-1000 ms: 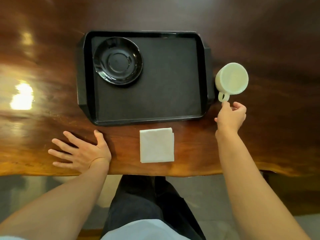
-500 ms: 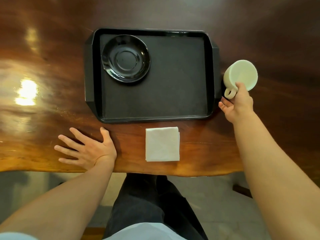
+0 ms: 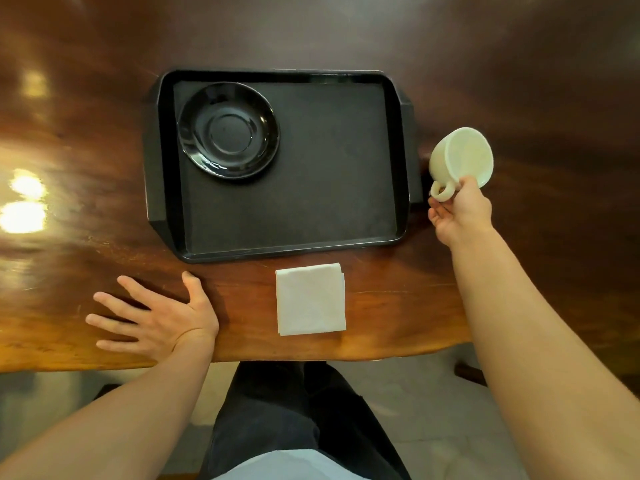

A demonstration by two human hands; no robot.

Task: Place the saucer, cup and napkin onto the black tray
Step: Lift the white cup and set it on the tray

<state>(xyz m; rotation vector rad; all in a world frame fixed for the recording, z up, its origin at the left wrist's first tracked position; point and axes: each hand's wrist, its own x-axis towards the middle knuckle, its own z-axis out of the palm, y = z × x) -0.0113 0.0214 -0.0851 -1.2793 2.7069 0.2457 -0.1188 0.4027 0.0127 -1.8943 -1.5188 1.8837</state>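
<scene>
- Pinching the handle, the right hand (image 3: pixel 462 211) has its fingers closed on the white cup (image 3: pixel 462 157), tilted just right of the black tray (image 3: pixel 391 161).
- Cup looks rigid, breakable, glossy, empty; the handle suits gripping.
- Left hand (image 3: pixel 157 318) lies flat, fingers spread, holding nothing, below the tray.
- Tray holds only the saucer (image 3: pixel 228 129); the soft, light napkin (image 3: pixel 310 299) lies below it.
</scene>
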